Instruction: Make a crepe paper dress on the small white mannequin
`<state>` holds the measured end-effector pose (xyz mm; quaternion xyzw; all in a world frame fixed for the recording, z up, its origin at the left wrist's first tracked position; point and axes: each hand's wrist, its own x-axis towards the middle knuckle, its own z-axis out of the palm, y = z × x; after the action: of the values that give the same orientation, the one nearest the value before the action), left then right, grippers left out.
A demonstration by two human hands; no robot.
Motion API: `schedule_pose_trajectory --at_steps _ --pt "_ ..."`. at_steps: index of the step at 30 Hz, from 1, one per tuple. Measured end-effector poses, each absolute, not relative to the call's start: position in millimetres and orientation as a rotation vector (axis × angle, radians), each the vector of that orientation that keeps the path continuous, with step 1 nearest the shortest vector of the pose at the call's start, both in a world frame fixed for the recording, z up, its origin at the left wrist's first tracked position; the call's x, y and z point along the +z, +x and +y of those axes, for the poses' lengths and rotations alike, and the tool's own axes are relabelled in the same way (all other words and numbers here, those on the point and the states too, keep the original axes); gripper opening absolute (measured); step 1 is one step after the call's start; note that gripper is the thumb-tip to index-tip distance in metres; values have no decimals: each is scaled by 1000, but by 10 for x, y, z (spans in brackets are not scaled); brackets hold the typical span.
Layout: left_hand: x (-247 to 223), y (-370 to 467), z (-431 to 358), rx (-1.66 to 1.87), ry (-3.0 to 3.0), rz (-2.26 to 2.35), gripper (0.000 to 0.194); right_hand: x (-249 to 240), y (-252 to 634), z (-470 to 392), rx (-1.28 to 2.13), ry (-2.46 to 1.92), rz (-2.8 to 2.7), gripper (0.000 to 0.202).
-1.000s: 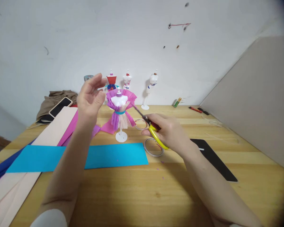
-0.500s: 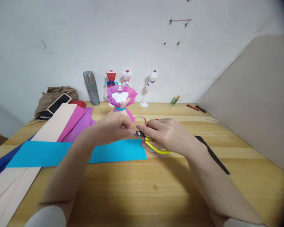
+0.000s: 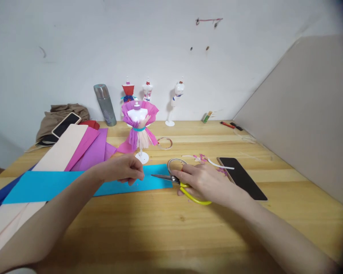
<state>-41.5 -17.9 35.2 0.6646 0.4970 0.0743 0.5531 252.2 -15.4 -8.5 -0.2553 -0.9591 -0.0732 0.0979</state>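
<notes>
My right hand [image 3: 198,179] grips a pair of yellow-handled scissors [image 3: 194,196], whose dark blades point left, apart from my other hand. Over the blue crepe paper strip [image 3: 108,187], my left hand [image 3: 124,170] is closed with its fingers pinched together; whatever is between them, if anything, is too small to see. Just behind it stands a small white mannequin [image 3: 138,114] in a purple, pink and cream paper dress with a teal band at the waist. A roll of tape [image 3: 174,164] lies partly behind the scissors.
Folded paper sheets [image 3: 88,156] lie at left with a phone [image 3: 66,125] and brown cloth [image 3: 64,110] behind. A flask [image 3: 105,104] and further mannequins [image 3: 178,91] stand along the wall. Paper scraps [image 3: 201,158] and a black tablet-like slab [image 3: 244,179] lie at right.
Both hands have drawn apart and come lower, nearer to me. The scissors have moved away from my left hand, and the dressed mannequin is now in fuller view.
</notes>
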Motion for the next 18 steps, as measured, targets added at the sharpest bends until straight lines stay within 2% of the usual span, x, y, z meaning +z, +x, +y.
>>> schedule_pose_trajectory --at_steps 3,6,8,11,15,18 --pt "322 -424 -206 325 1504 1205 18 -250 2351 -293 148 -934 -2867 26" --pt "324 -295 -215 485 1440 1162 11 -315 2130 -448 520 -895 -2923 41" --pt "336 -172 -216 553 1391 1124 8 -326 2009 -531 635 -877 -2950 47" --pt "363 16 -203 579 1336 1124 4 -374 1879 -611 481 -819 -3010 41" --pt "386 242 -160 547 1332 1182 19 -522 1771 -695 12 -721 -3043 29" --pt "365 373 -121 523 1386 1196 26 -581 1785 -743 -89 -639 -2985 22"
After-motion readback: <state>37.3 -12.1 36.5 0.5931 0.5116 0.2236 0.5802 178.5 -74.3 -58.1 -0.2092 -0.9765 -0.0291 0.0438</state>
